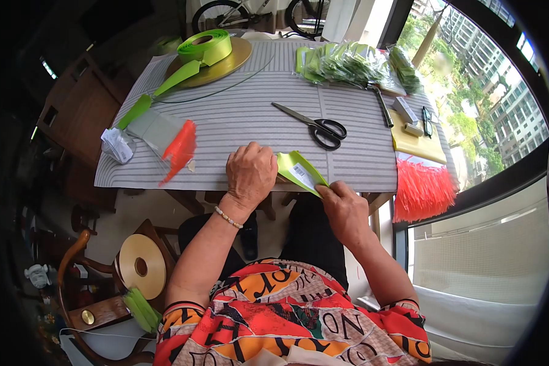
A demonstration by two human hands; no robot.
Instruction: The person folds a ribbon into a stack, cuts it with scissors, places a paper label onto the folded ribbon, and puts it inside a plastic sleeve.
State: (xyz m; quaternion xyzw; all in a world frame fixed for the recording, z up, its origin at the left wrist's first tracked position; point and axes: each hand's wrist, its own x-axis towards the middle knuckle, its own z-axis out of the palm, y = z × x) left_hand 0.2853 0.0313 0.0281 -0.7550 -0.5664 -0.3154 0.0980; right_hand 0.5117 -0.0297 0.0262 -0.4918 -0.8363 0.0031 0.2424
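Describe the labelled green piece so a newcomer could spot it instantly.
Start at the striped tablecloth and come to its near edge. There, beside the left hand, the right hand pinches a green piece with a white label. Unlike the green packs piled at the far edge, it is held.

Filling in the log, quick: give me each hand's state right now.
Left hand: curled at one end of the barcode-labelled lime-green strip; its grip cannot be told.
Right hand: closed, holding the strip's other end.
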